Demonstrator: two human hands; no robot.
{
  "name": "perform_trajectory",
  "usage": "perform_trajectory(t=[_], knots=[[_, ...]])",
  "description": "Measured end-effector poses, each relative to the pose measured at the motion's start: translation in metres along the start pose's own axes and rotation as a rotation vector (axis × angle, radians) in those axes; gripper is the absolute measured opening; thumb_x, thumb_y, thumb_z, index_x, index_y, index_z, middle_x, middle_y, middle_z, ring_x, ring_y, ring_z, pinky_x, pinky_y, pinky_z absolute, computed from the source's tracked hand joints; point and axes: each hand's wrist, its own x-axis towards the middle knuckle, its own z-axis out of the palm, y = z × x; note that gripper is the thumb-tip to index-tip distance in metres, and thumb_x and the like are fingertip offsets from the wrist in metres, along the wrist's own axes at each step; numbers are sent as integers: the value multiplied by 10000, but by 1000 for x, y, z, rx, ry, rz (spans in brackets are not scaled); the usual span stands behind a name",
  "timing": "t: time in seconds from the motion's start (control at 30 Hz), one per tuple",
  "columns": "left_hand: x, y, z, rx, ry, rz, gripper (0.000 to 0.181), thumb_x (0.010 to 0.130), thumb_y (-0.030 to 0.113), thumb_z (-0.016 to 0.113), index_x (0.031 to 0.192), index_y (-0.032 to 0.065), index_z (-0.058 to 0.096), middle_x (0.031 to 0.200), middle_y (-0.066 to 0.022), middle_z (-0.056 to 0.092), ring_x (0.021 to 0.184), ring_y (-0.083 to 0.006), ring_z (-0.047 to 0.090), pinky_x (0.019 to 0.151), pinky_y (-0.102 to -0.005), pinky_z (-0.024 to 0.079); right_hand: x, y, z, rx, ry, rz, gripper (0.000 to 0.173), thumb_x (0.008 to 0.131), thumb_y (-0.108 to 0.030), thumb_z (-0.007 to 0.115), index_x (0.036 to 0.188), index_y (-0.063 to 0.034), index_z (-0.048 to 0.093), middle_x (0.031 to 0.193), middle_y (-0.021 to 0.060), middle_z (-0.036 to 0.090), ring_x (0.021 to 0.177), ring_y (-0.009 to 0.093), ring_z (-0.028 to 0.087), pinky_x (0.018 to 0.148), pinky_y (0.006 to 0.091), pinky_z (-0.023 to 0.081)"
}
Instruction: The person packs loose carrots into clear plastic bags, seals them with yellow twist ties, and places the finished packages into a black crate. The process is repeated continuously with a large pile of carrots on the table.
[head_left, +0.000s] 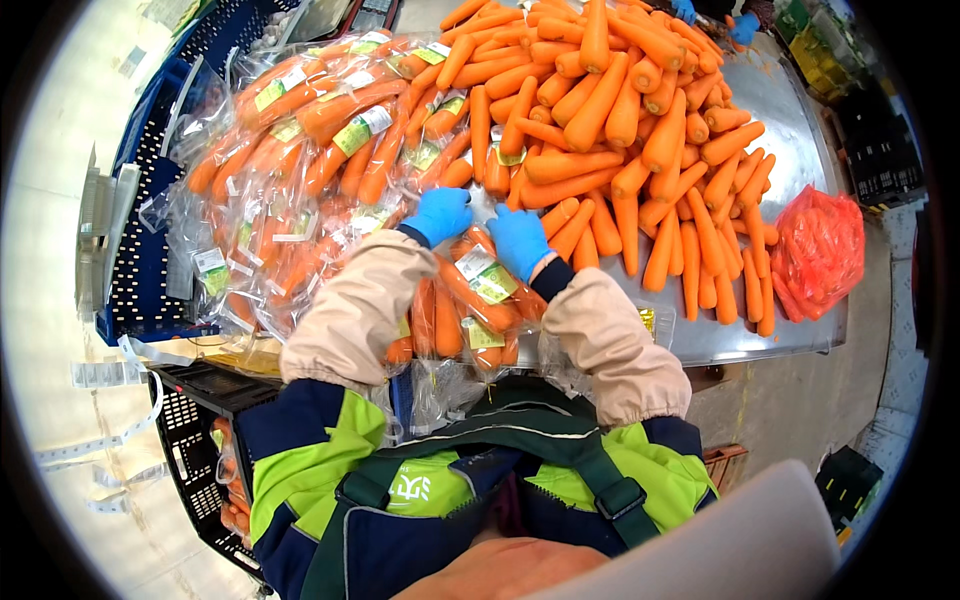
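Observation:
Both my hands wear blue gloves, and they are close together over the front of a metal table. My left hand (440, 215) has its fingers curled at the upper end of a clear plastic bag of carrots (484, 283). Across a small gap, my right hand (517, 236) is closed at the bag's upper right side. Fingertips and the pinched film are partly hidden. The bag bears a green and white label (486, 274) and lies with its lower end towards me. More bagged carrots (435, 319) lie beside and below it.
Loose carrots (600, 112) are heaped at the back and right. Bagged carrots (300, 150) pile up at left, against a blue crate (135, 285). A red plastic bag (817, 251) sits on the metal table (787, 330). Another person's gloved hand (744, 28) shows far back. A black crate (195, 465) stands lower left.

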Motion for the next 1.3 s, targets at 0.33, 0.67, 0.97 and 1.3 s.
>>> perform_trajectory(t=[0.33, 0.67, 0.97, 1.3], knots=[[33, 36, 46, -1562, 55, -563, 140, 816, 128, 671, 833, -11, 679, 723, -82, 647, 605, -171, 597, 558, -292, 478, -61, -9, -11, 246, 251, 153, 271, 840, -142, 586, 1095, -55, 616, 1284, 170, 526, 1104, 339, 539, 942, 442, 393], [11, -3, -110, -1444, 120, -360, 163, 903, 210, 573, 857, 56, 602, 741, -16, 575, 649, -120, 530, 587, -260, 432, -75, -2, -16, 567, 318, 201, 306, 827, -103, 602, 1128, -46, 615, 1324, 193, 506, 1155, 373, 508, 980, 426, 406], [-140, 7, -67, -695, -327, -252, 797, 802, 491, 721, 1321, -56, 463, 1298, -181, 544, 1197, -257, 518, 975, -351, 443, -236, 59, -97, 613, 499, 598, 199, 841, -70, 627, 1038, -47, 633, 1021, 154, 618, 900, 312, 622, 788, 375, 502], [-160, -58, -14, -525, -259, -267, 549, 746, 162, 690, 1168, -86, 441, 972, -194, 629, 882, -264, 640, 754, -375, 527, -263, 44, -41, 413, 190, 667, 147, 785, -212, 671, 857, -85, 657, 831, 129, 649, 776, 331, 630, 682, 419, 500]])
